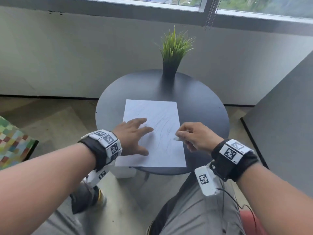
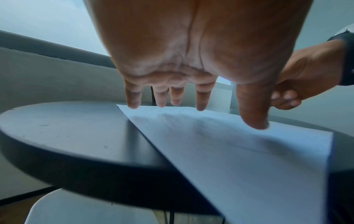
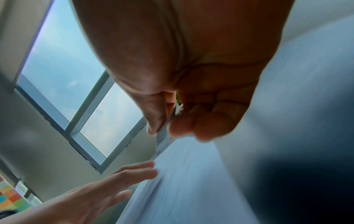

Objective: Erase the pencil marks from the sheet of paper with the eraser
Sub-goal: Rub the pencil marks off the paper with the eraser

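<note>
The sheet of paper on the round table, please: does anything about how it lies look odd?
Yes: the sheet of paper overhangs the round table's near edge, its left corner unsupported. Otherwise it lies flat.

Left hand lies flat with its fingers spread and straight, while right hand pinches with curled fingers.

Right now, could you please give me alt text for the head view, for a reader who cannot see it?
A person's left hand lies spread on a pencil-scribbled sheet of paper while the right hand pinches a small white eraser at the sheet's right edge. The paper lies on a round dark table, with a potted grass plant at its far side, below a window.
</note>
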A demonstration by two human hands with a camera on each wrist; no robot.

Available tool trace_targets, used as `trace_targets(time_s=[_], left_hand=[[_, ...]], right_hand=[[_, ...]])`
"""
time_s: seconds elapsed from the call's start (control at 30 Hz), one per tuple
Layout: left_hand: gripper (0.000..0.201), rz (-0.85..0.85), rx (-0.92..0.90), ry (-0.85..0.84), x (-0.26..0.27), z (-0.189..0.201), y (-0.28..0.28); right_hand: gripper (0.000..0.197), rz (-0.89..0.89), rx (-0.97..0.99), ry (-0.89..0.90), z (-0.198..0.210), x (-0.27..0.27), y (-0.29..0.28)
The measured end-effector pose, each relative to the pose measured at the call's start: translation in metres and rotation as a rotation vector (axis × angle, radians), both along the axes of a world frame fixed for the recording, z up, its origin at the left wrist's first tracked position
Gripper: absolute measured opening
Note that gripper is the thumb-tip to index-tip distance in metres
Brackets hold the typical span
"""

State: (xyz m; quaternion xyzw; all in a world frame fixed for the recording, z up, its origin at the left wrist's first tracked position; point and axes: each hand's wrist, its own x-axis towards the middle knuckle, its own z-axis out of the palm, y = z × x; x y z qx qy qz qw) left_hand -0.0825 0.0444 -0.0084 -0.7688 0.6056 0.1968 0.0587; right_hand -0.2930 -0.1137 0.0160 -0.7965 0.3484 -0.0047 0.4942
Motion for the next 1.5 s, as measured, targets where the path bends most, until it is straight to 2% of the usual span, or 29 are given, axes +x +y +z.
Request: trace_targets(time_s=[0.07,0.13,0.23,0.3,0.37,0.53,0.57,0.7,0.73,0.83,0.87,0.9,1.0,1.03,1.13,1.17,1.2,1.3,1.33,1.43,1.47,1.5], left_hand=[[0.102,-0.022,0.061,-0.002,0.003,-0.005,-0.005],[0.116,-0.060,0.113,-0.035,0.007,-0.010,-0.006],[0.127,-0.108,0.142,-0.075,0.010,-0.012,-0.005],[0.129,-0.115,0.130,-0.083,0.010,-0.014,-0.005],[0.131,-0.112,0.115,-0.071,0.013,-0.017,-0.006],[0.131,-0.115,0.076,-0.035,0.015,-0.026,-0.002],[0.131,-0.115,0.076,-0.034,0.015,-0.026,-0.002],[0.132,-0.123,0.099,-0.044,0.015,-0.025,-0.004],[0.132,-0.120,0.099,-0.044,0.015,-0.025,-0.004],[0.130,-0.119,0.099,-0.032,0.014,-0.024,-0.002],[0.130,-0.121,0.100,-0.029,0.014,-0.024,-0.002],[0.130,-0.123,0.102,-0.028,0.014,-0.023,-0.002],[0.131,-0.124,0.110,-0.039,0.015,-0.023,-0.003],[0.131,-0.122,0.111,-0.038,0.015,-0.024,-0.003],[0.130,-0.120,0.114,-0.027,0.015,-0.023,-0.002],[0.130,-0.122,0.114,-0.025,0.015,-0.023,-0.003],[0.130,-0.124,0.113,-0.026,0.015,-0.023,-0.003],[0.131,-0.124,0.118,-0.040,0.016,-0.024,-0.003],[0.131,-0.122,0.122,-0.039,0.015,-0.024,-0.002],[0.129,-0.118,0.121,-0.025,0.015,-0.022,-0.001],[0.129,-0.121,0.123,-0.023,0.015,-0.022,-0.002],[0.129,-0.123,0.124,-0.024,0.014,-0.021,-0.002]], right_hand=[[0.016,-0.008,0.097,-0.015,-0.009,0.011,0.012],[0.023,0.031,0.091,-0.016,-0.019,0.027,0.022],[0.021,0.103,-0.156,0.062,-0.030,0.056,0.024],[0.020,0.109,-0.342,0.162,-0.034,0.069,0.020],[0.018,0.138,-0.421,0.233,-0.035,0.073,0.021],[0.024,0.514,-0.478,0.307,-0.027,0.060,0.054],[0.023,0.522,-0.500,0.301,-0.026,0.063,0.049],[0.024,0.332,-0.575,0.320,-0.026,0.074,0.017],[0.024,0.369,-0.593,0.317,-0.025,0.073,0.022],[0.022,0.661,-0.580,0.284,-0.023,0.066,0.056],[0.021,0.699,-0.579,0.291,-0.020,0.065,0.058],[0.021,0.664,-0.585,0.308,-0.019,0.068,0.050],[0.022,0.363,-0.575,0.319,-0.021,0.074,0.018],[0.021,0.377,-0.596,0.319,-0.020,0.073,0.022],[0.014,0.668,-0.543,0.287,-0.022,0.067,0.064],[0.013,0.703,-0.535,0.287,-0.021,0.067,0.066],[0.013,0.661,-0.547,0.290,-0.023,0.070,0.057],[0.017,0.336,-0.573,0.264,-0.024,0.076,0.023],[0.017,0.356,-0.585,0.261,-0.024,0.075,0.028],[0.016,0.655,-0.589,0.264,-0.026,0.066,0.060],[0.018,0.666,-0.580,0.279,-0.026,0.064,0.060],[0.020,0.597,-0.571,0.296,-0.025,0.064,0.050]])
